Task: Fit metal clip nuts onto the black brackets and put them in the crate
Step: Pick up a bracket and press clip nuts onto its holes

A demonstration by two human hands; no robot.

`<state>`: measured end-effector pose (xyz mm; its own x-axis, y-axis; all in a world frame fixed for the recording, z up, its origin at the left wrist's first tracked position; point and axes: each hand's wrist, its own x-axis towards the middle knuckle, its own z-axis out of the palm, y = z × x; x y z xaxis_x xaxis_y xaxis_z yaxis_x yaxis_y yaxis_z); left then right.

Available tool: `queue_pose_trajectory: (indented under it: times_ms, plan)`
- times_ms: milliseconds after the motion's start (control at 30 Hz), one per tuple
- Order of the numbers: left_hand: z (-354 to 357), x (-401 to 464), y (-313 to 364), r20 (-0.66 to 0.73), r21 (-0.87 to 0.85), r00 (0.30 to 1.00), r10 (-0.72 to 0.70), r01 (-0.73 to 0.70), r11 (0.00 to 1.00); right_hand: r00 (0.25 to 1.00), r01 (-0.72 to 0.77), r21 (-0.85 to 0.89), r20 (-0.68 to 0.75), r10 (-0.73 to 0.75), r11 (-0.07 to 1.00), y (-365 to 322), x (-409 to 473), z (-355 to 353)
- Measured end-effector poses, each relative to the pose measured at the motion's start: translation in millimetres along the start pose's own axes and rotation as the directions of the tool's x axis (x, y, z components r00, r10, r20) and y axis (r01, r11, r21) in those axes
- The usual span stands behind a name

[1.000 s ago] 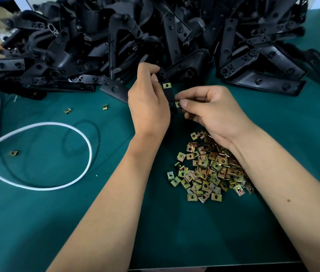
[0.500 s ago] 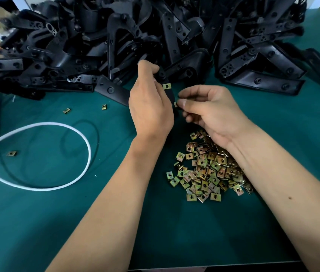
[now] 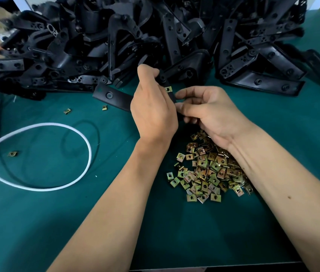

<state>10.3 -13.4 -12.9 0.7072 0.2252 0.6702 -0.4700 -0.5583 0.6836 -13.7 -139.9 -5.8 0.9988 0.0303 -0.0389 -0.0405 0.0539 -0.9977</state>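
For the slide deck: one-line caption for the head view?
Both hands hold a black bracket with one clip nut fitted.

A heap of black brackets point(image 3: 155, 40) walls off the far side of the green mat point(image 3: 37, 222). Near the hands, the pile of clip nuts point(image 3: 206, 173) and a white cable loop point(image 3: 73, 132) take up room; bare mat lies nearest the person.

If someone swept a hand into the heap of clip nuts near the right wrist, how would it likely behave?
The heap of clip nuts would probably scatter rather than move as one: the pieces lie loose and overlapping. Being small, flat, folded metal, each likely slides on the green mat rather than rolling. Stray clip nuts suggest they spread easily.
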Motion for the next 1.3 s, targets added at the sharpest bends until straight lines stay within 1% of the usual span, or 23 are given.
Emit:
queue_pose_trajectory:
  times_ms: [67,133,233,333,500,667,800,867,1067,1133,1233,1267,1300]
  plan:
    - [0,0,-2,0.001,-0.020,1.000,0.004,-0.004,1.000,1.000,0.009,-0.008,-0.009,-0.009,1.000,0,-1,0]
    - [2,1,-5,0.015,-0.058,1.000,-0.013,0.014,0.998,0.999,0.038,-0.059,-0.035,-0.040,0.998,0,-2,-2]
    - [5,4,-8,0.053,-0.092,0.996,-0.068,0.072,0.993,0.984,0.119,-0.172,-0.112,-0.139,0.978,-1,-4,0]
    - [5,4,-9,0.089,-0.102,0.995,-0.050,0.059,0.993,0.948,0.196,-0.234,-0.202,-0.245,0.952,-1,-4,6]
    - [5,3,-6,0.100,-0.071,0.994,-0.044,0.051,0.996,0.922,0.200,-0.211,-0.289,-0.257,0.957,-1,-5,12]
    - [5,2,-3,0.079,-0.057,0.997,-0.007,0.011,0.998,0.921,0.219,-0.205,-0.279,-0.271,0.954,-1,-8,17]
    - [5,3,-4,0.038,0.018,0.998,-0.048,0.047,0.999,0.934,0.215,-0.185,-0.248,-0.257,0.959,-1,-8,20]
    - [6,3,-4,0.045,0.040,0.997,-0.059,0.057,0.998,0.940,0.207,-0.184,-0.235,-0.248,0.961,-2,-7,19]
    - [9,2,2,0.068,0.048,0.998,-0.013,0.009,0.999,0.947,0.186,-0.177,-0.231,-0.225,0.966,-2,-7,13]
    - [7,3,-1,0.055,0.012,0.997,-0.045,0.044,0.999,0.962,0.166,-0.145,-0.195,-0.193,0.975,-1,-6,11]
    - [5,5,-8,0.044,-0.141,0.991,-0.126,0.131,0.981,0.993,0.105,-0.007,-0.052,-0.105,0.994,-2,-4,3]
    - [5,5,-10,0.039,-0.173,0.991,-0.128,0.133,0.976,0.997,0.080,0.037,-0.016,-0.080,0.996,-3,-4,2]
    - [5,6,-12,0.035,-0.191,0.992,-0.124,0.128,0.973,0.998,0.063,0.060,-0.014,-0.062,0.996,-3,-3,2]
